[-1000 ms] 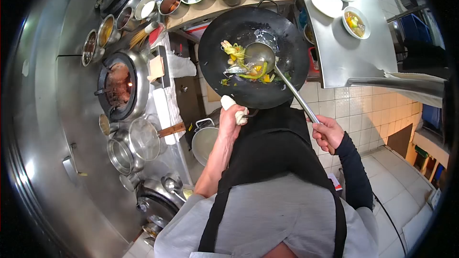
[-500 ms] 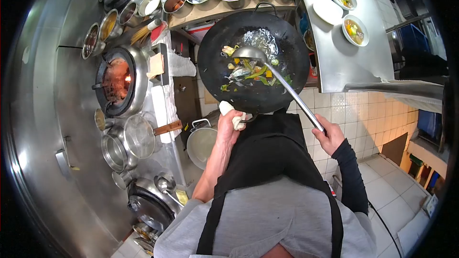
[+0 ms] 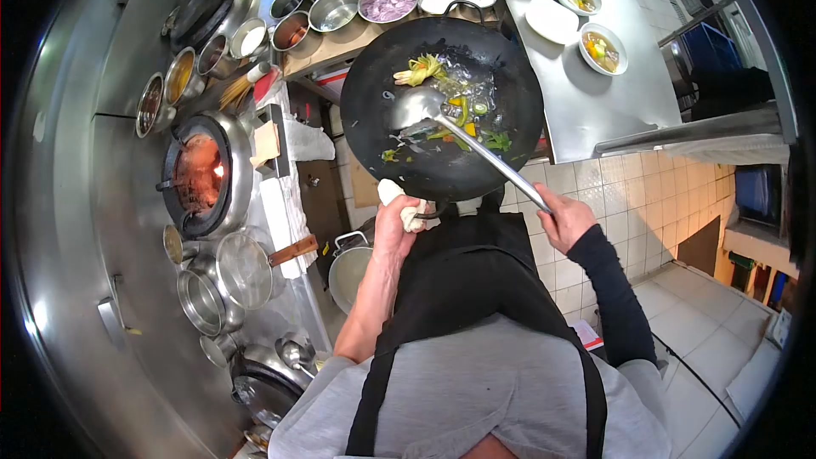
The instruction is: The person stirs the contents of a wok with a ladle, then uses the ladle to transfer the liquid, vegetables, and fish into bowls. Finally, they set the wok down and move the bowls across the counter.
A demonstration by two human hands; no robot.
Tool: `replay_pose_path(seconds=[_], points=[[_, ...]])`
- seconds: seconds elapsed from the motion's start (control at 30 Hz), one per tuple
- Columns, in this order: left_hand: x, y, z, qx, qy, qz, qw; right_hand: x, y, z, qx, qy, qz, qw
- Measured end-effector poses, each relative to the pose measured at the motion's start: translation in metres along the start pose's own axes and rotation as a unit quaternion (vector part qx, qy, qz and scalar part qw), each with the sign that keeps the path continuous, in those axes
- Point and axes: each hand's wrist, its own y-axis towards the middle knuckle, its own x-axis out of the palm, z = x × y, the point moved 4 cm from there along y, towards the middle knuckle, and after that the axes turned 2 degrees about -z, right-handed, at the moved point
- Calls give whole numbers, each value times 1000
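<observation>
A large black wok [image 3: 374, 132] is held out in front of my body, off the stove. My left hand [image 3: 394, 225] is closed round its near handle through a folded white cloth [image 3: 403, 206]. My right hand [image 3: 564, 221] grips the end of a long metal ladle [image 3: 497, 163]. The ladle's bowl [image 3: 416, 109] is down in the left half of the wok, and what lies under it is hidden. Yellow-green vegetables [image 3: 420, 70] sit in a clump at the far side. Green leaves [image 3: 497, 141] and yellow pieces lie scattered in shiny liquid to the right.
At left a burner [image 3: 201, 172] burns with an open flame. Several metal bowls, one with chopped purple onion [image 3: 389, 5], crowd the back shelf. Two soup bowls [image 3: 602, 49] and a white dish [image 3: 551, 19] stand on the steel counter [image 3: 620, 110]. A strainer [image 3: 245, 269] lies at left.
The ladle's bowl has moved left and nearer to me in the wok. A vegetable clump now shows at the far side. My right hand has shifted slightly left and up.
</observation>
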Motion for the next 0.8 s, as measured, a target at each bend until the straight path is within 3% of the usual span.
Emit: replay_pose_path(seconds=[0.13,0.23,0.27,0.37,0.53,0.67,0.77,0.8], points=[[8,-5,9,-1,9,15,1000,-54,-26,16,18,59,-70,996],[9,-7,8,8,16,28,999,-49,-39,16,146,159,-39,976],[10,-6,8,13,16,27,999,-29,-45,34,143,204,19,968],[19,-6,12,36,34,23,999,-37,-33,17,254,326,24,911],[25,-1,20,43,47,26,998,-7,-17,25,283,442,14,851],[28,9,21,56,64,28,996,-3,-30,-11,322,571,-148,741],[16,9,12,77,79,57,992,-16,-33,-45,296,715,-240,586],[13,6,9,81,82,77,990,-15,-33,-49,313,758,-257,511]])
